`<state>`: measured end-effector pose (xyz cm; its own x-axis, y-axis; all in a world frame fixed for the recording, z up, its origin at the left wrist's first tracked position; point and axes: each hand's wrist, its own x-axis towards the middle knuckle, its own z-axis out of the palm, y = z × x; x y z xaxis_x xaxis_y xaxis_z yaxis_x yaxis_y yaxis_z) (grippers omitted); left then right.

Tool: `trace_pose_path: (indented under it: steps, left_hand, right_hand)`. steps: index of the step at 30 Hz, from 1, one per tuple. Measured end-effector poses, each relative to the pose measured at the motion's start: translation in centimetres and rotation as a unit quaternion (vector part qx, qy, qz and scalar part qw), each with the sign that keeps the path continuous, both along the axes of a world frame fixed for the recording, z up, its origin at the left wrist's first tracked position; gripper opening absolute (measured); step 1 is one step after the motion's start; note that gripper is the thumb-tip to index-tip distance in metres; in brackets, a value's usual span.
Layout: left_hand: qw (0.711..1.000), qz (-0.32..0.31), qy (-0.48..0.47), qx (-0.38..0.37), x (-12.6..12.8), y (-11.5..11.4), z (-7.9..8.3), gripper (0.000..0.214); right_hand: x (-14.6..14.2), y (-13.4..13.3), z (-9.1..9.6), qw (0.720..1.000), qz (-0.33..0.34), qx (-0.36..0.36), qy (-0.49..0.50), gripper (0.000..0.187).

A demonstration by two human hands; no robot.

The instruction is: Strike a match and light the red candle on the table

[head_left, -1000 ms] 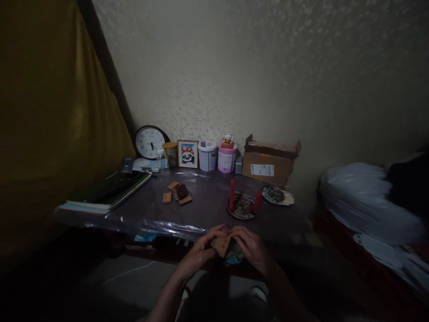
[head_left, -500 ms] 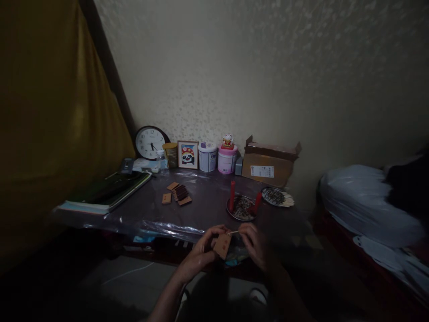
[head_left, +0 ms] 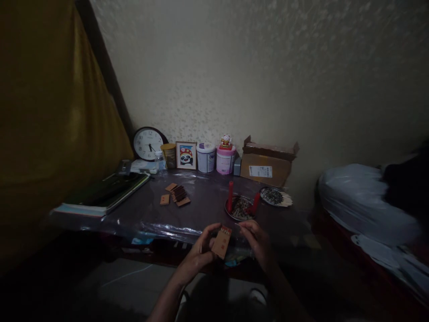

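Note:
My left hand is closed around a brown matchbox, whose upper end is open on a row of red-tipped matches. Just right of the box, my right hand pinches a thin pale matchstick between thumb and fingertips, apart from the box. Beyond my hands stands a round plate holding dark burnt bits and two red candles, one upright candle and one shorter, tilted candle. No flame shows on either.
More matchboxes lie in a pile at the table's left middle. A second plate holds burnt and pale matchsticks. Along the wall stand a clock, a panda picture, tubs and a cardboard box. A notebook lies left.
My right hand has drawn slightly away from the matchbox with the matchstick. The row of match heads in the box now shows. The view has shifted a little.

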<state>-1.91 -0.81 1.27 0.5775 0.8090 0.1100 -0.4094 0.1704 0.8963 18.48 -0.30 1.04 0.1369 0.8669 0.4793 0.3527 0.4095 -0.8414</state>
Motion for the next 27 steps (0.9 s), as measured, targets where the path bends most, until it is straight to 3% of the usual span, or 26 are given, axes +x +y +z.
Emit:
trace_pose_path:
  steps: [9,27]
  left_hand:
    - [1.0,0.0,0.017,0.008,0.1,-0.3,0.1,0.068]
    - [1.0,-0.006,0.005,0.004,0.2,-0.3,0.2,0.067]
  right_hand:
    - [-0.7,-0.4,0.5,0.993,-0.012,-0.105,0.06,0.028]
    - [-2.0,-0.3,0.7,0.981,0.026,-0.118,0.149,0.027]
